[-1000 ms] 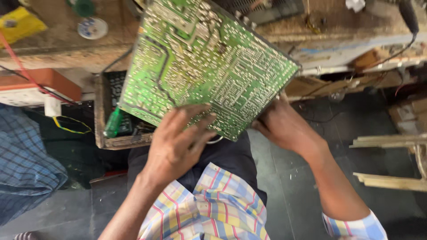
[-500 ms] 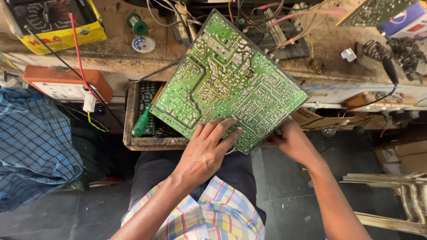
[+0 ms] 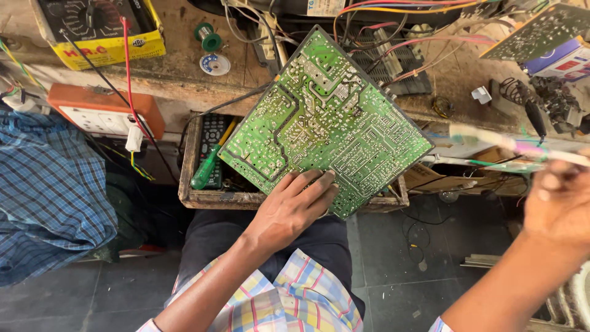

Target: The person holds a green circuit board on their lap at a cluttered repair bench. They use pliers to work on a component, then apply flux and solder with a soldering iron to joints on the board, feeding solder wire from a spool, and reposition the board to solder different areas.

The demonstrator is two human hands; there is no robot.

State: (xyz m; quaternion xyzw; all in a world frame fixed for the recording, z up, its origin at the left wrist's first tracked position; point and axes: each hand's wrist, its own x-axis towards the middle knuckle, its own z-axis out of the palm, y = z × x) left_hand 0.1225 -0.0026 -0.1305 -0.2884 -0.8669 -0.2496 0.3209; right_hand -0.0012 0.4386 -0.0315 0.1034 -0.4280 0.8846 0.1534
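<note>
Cluttered with wires, the table [image 3: 184, 74] sits above an open drawer [image 3: 203, 198]. Half a second ago both hands held the green circuit board [image 3: 326, 123]; now only the left hand [image 3: 289, 209] steadies it, while the right hand [image 3: 559, 203] lifts a blurred slim tool [image 3: 516, 147], its grip closed around it.

Green circuit board [image 3: 326, 123] with silver traces, yellow meter [image 3: 101, 31], orange socket box [image 3: 104, 110], blue checked cloth [image 3: 49, 184].

Left of the green circuit board [image 3: 326, 123], up on the bench [image 3: 178, 67], sits a yellow box [image 3: 101, 31] holding a black meter. Far right of the board lies a blue-and-white carton [image 3: 562, 61], half cut off.
</note>
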